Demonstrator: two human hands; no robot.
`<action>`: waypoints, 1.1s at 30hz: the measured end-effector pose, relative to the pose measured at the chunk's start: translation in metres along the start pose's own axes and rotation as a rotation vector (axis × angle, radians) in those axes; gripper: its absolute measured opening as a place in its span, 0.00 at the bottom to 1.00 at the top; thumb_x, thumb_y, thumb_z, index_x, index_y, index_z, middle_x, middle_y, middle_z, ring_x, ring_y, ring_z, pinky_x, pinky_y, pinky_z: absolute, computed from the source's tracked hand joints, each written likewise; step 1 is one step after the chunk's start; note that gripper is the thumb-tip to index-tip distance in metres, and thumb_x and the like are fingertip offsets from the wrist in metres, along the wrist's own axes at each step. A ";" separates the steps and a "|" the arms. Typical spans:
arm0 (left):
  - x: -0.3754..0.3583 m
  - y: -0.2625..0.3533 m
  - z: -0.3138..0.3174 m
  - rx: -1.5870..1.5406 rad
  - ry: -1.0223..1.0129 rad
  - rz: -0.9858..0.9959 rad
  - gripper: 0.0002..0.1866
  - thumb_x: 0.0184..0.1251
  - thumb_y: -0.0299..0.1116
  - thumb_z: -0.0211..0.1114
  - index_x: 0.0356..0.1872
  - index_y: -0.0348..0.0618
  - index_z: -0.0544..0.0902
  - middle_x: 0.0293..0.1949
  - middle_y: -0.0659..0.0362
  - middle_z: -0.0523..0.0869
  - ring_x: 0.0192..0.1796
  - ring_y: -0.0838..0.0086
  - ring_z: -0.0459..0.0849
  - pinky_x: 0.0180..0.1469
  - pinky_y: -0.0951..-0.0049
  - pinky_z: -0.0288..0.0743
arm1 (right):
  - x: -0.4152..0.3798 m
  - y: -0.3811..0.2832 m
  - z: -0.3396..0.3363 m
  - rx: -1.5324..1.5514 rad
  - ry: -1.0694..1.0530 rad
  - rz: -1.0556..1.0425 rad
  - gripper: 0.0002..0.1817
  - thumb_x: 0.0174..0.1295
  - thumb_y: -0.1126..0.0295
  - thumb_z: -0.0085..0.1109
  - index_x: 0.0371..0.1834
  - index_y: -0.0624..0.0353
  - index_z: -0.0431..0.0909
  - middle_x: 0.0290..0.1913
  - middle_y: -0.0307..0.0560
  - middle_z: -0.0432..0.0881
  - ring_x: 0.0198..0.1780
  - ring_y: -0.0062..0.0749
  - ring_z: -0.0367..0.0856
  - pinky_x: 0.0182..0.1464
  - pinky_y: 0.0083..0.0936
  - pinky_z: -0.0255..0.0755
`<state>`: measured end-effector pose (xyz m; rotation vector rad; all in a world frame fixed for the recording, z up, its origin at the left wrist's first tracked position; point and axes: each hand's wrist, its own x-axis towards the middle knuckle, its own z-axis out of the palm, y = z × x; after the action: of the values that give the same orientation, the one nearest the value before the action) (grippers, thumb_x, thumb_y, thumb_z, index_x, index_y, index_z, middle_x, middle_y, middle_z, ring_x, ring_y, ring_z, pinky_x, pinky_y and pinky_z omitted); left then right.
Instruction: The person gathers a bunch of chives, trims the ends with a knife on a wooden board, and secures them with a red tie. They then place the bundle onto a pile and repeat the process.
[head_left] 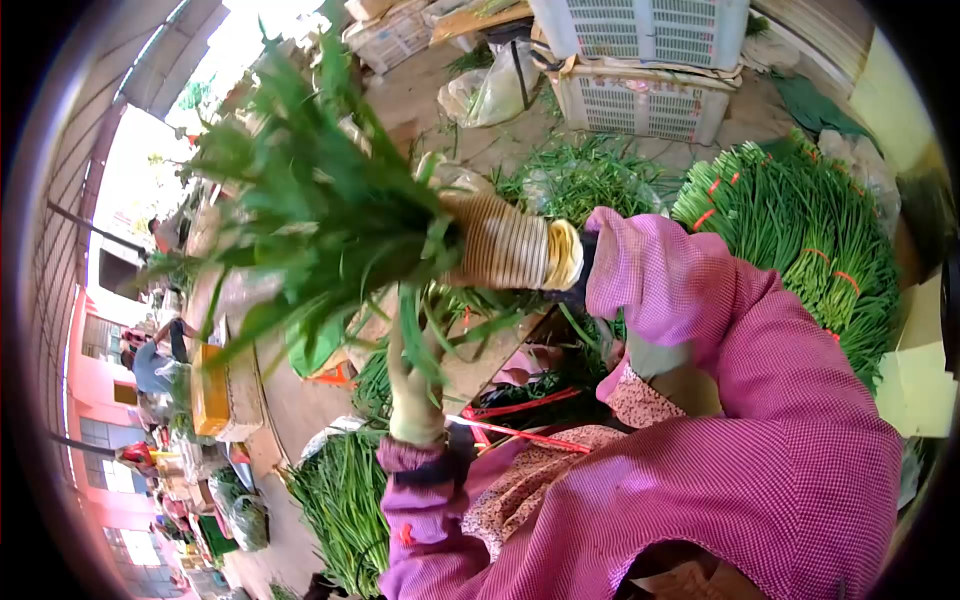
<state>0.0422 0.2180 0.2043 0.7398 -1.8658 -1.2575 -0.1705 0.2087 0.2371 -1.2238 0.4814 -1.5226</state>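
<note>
My right hand (500, 245), in a yellow-and-white striped glove, is closed round the base of a bunch of chives (330, 200). The long green leaves fan out away from me and are blurred by motion. Below it, my left hand (415, 405), in a pale glove, is raised beside the hanging leaves with its fingers stretched upward. Some leaves cover those fingers in part. Loose chives (590, 180) lie on the ground beyond my right forearm. Near my left sleeve is another heap of chives (345, 505).
On the right lies a large pile of chive bunches (800, 230) tied with red and orange bands. White plastic crates (640, 100) are stacked at the top, near a clear plastic bag (490, 90). At left, a yellow crate (208, 390) and several people stand farther off.
</note>
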 end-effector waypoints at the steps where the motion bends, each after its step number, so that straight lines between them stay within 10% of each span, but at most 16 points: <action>1: -0.018 -0.016 -0.007 -0.237 -0.044 -0.152 0.28 0.76 0.43 0.53 0.69 0.38 0.68 0.64 0.51 0.75 0.58 0.64 0.80 0.59 0.64 0.75 | -0.013 -0.018 0.014 -0.905 -0.033 -0.402 0.17 0.57 0.71 0.69 0.49 0.61 0.76 0.37 0.45 0.85 0.33 0.33 0.85 0.34 0.28 0.81; 5: -0.093 -0.053 -0.025 -0.875 -0.030 -0.606 0.34 0.75 0.57 0.51 0.69 0.40 0.68 0.63 0.50 0.76 0.59 0.60 0.79 0.60 0.55 0.76 | -0.047 0.004 0.073 0.122 0.021 0.322 0.05 0.52 0.71 0.66 0.31 0.54 0.81 0.34 0.45 0.84 0.33 0.36 0.85 0.34 0.30 0.79; 6: -0.114 -0.052 -0.023 -0.896 -0.057 -0.639 0.33 0.75 0.56 0.51 0.70 0.41 0.68 0.63 0.50 0.76 0.59 0.60 0.79 0.60 0.55 0.75 | -0.061 0.002 0.086 0.121 0.014 0.316 0.05 0.52 0.71 0.66 0.31 0.54 0.81 0.34 0.45 0.84 0.33 0.36 0.85 0.34 0.30 0.79; 8: -0.147 -0.050 -0.022 -0.919 -0.104 -0.682 0.33 0.75 0.55 0.52 0.70 0.42 0.68 0.64 0.51 0.75 0.60 0.61 0.78 0.61 0.55 0.75 | -0.097 -0.006 0.104 -1.283 -0.561 -0.691 0.01 0.58 0.70 0.55 0.32 0.50 0.76 0.31 0.37 0.78 0.34 0.30 0.78 0.37 0.28 0.75; 17: -0.188 -0.069 -0.021 -1.060 -0.362 -0.754 0.29 0.74 0.49 0.54 0.70 0.45 0.67 0.67 0.53 0.73 0.65 0.63 0.75 0.66 0.56 0.72 | -0.182 0.030 0.124 -1.465 -0.709 -1.004 0.18 0.58 0.64 0.49 0.51 0.57 0.72 0.45 0.46 0.78 0.52 0.41 0.77 0.63 0.43 0.65; 23: -0.186 -0.082 -0.035 -1.180 -0.521 -0.785 0.28 0.74 0.45 0.56 0.71 0.48 0.66 0.69 0.54 0.71 0.67 0.64 0.73 0.68 0.56 0.69 | -0.196 0.059 0.125 -1.584 -0.828 -0.939 0.25 0.68 0.63 0.42 0.69 0.52 0.64 0.74 0.56 0.62 0.75 0.49 0.61 0.71 0.53 0.55; 29: -0.213 -0.095 -0.055 -1.229 -0.511 -0.794 0.27 0.74 0.42 0.58 0.71 0.50 0.66 0.71 0.55 0.69 0.70 0.66 0.71 0.71 0.56 0.67 | -0.197 0.042 0.141 -1.448 -1.288 -0.640 0.32 0.64 0.65 0.46 0.75 0.51 0.58 0.76 0.57 0.58 0.76 0.50 0.58 0.74 0.57 0.46; 33: -0.238 -0.088 -0.072 -0.756 -0.520 -0.499 0.30 0.68 0.38 0.66 0.70 0.48 0.69 0.67 0.55 0.73 0.68 0.67 0.74 0.69 0.60 0.69 | -0.195 0.050 0.131 -0.861 -0.937 -0.425 0.28 0.57 0.64 0.58 0.65 0.52 0.72 0.63 0.50 0.76 0.69 0.43 0.70 0.70 0.46 0.63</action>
<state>0.2374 0.3398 0.0759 0.4825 -1.3911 -2.4689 -0.0522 0.4035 0.1624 -2.6426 0.2256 -0.8569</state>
